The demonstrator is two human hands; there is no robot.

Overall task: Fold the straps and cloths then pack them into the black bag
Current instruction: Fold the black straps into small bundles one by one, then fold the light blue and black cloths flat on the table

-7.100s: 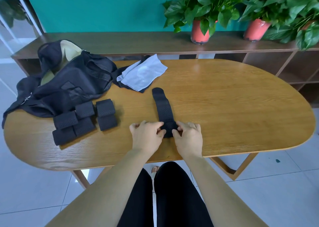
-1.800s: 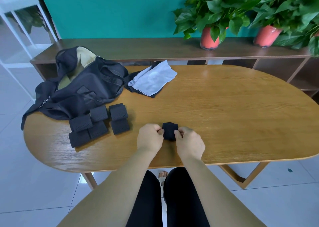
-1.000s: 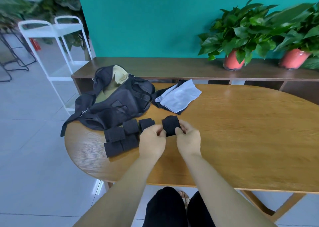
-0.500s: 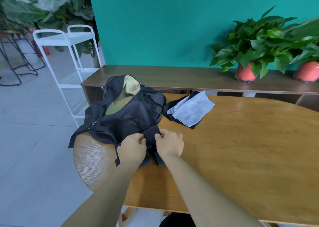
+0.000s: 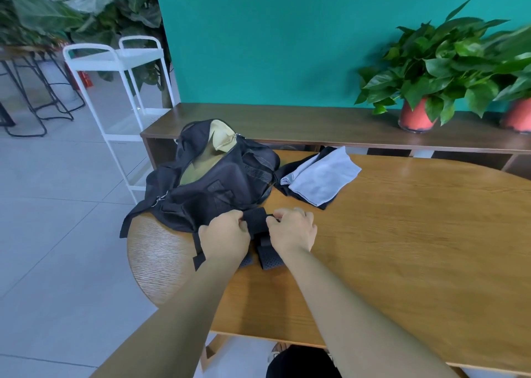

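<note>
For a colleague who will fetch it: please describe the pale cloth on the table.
On the wooden table, find the open black bag at the left end. The pale cloth lies just right of it, upon a dark cloth. It alone is light; its neighbours are black.

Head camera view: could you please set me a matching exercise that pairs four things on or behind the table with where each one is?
Things:
1. black fabric bag
2. light grey folded cloth
3. folded black perforated strap
4. red plant pot

Places:
a. pinched between the left hand and the right hand
b. on the dark wooden shelf
c. unzipped, at the left end of the oval wooden table
d. lying on a dark cloth beside the bag

Pairs: 1-c; 2-d; 3-a; 4-b.
</note>
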